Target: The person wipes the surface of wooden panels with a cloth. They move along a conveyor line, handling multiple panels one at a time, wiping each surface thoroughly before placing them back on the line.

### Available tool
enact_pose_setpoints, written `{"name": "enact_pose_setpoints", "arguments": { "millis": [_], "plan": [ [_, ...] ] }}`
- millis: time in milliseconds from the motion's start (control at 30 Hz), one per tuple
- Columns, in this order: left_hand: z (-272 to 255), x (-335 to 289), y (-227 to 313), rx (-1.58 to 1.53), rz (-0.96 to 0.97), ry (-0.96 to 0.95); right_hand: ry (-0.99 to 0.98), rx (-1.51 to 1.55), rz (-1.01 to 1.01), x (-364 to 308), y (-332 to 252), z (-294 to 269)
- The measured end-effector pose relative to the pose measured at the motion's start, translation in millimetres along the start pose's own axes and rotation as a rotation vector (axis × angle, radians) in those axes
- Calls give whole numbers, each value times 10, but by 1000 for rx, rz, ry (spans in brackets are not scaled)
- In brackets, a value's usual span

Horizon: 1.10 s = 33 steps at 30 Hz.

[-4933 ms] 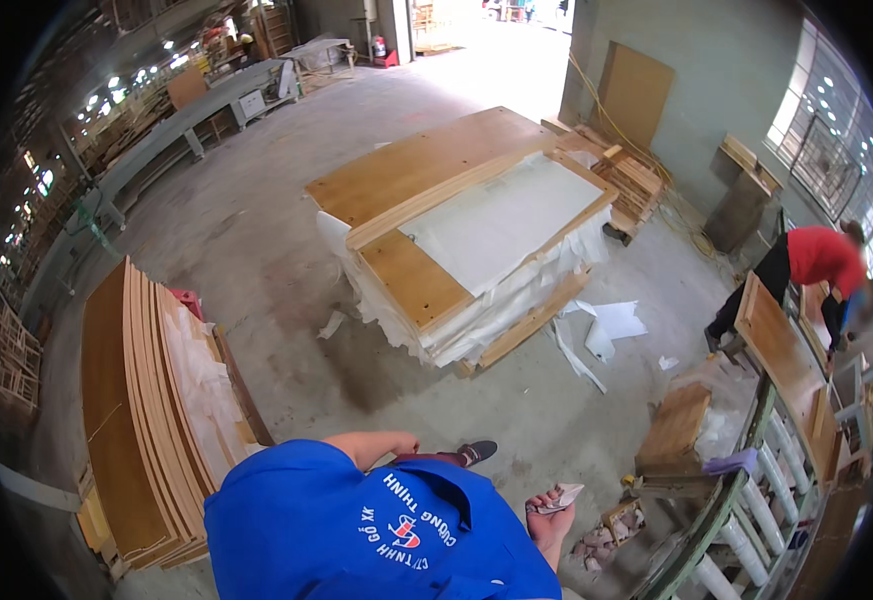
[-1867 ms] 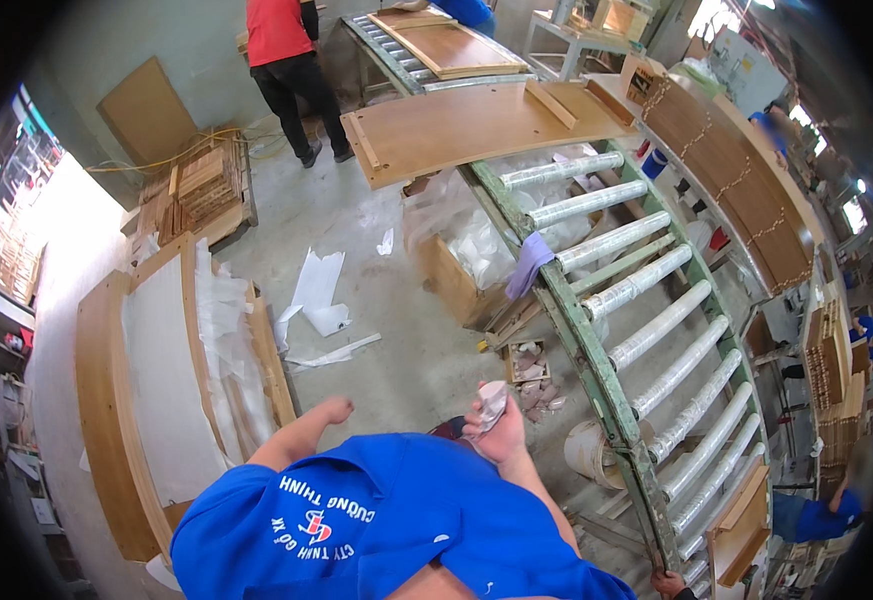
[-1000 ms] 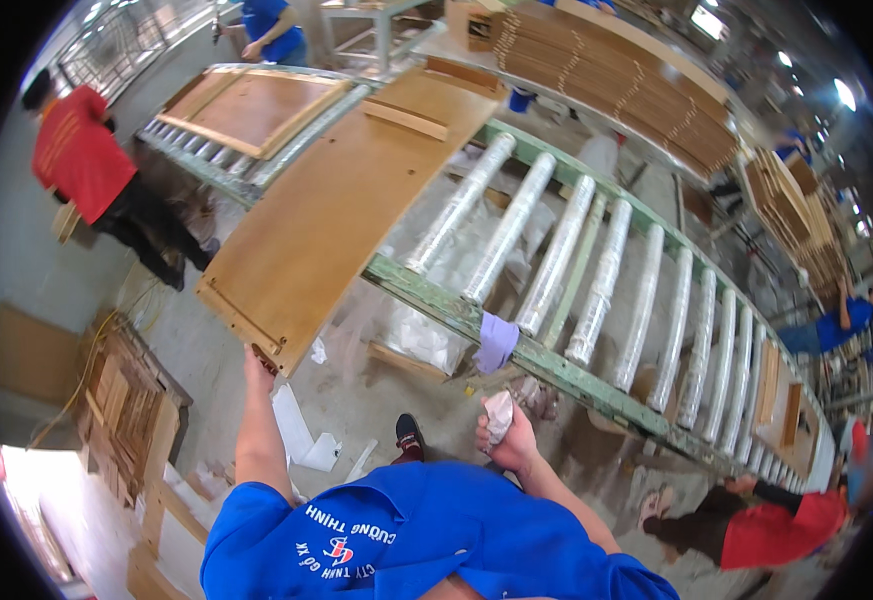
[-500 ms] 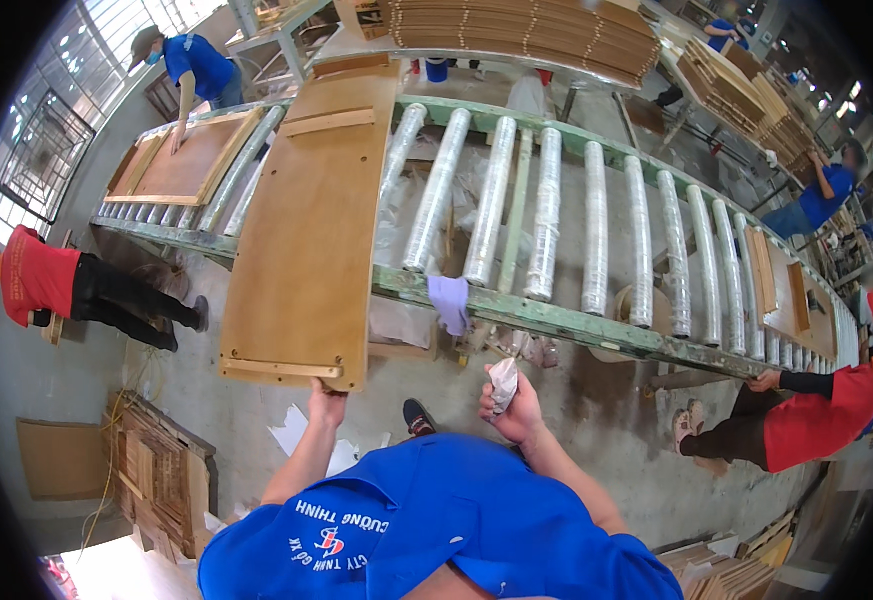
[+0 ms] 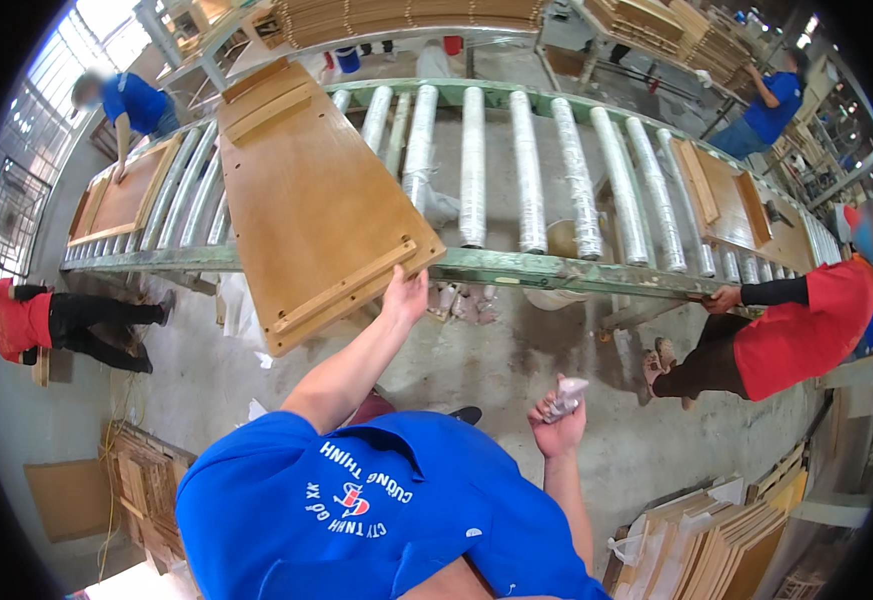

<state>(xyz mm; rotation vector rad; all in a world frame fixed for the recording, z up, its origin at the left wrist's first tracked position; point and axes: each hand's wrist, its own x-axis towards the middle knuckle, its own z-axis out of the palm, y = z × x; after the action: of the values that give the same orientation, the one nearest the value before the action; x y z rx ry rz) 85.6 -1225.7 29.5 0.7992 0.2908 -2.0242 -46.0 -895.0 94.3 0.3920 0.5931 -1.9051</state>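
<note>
A long brown wooden panel (image 5: pixel 311 200) with light wood strips across its two ends lies aslant over the rollers. Its near end juts out past the conveyor's near rail. My left hand (image 5: pixel 406 295) grips this panel at the near edge, close to its right corner, with the fingers partly hidden. Off to the right, away from the conveyor, my right hand (image 5: pixel 558 428) is closed around a small clear plastic bag (image 5: pixel 566 398). The bag's contents are too small to make out.
The green roller conveyor (image 5: pixel 556 270) with wrapped rollers runs across in front of me. Another panel (image 5: pixel 131 195) lies at its left, one more (image 5: pixel 731 200) at its right. A person in red (image 5: pixel 796 330) stands at the right. Stacked boards (image 5: pixel 701 550) stand at the lower right.
The panel has swung aslant, its near end shifting right and farther from me. My left hand has moved up with it. My right hand with the bag has moved right and down.
</note>
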Motion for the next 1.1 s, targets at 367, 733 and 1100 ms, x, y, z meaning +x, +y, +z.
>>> {"name": "enact_pose_setpoints", "arguments": {
  "millis": [367, 733, 1100],
  "plan": [
    [1953, -541, -1810, 1050, -298, -950, 125, 168, -215, -292, -235, -582],
    [1666, 779, 670, 1552, 374, -383, 122, -31, 111, 915, 321, 172],
    [2251, 2010, 3294, 2552, 1007, 395, 345, 14, 115, 1765, 892, 579]
  ]
}}
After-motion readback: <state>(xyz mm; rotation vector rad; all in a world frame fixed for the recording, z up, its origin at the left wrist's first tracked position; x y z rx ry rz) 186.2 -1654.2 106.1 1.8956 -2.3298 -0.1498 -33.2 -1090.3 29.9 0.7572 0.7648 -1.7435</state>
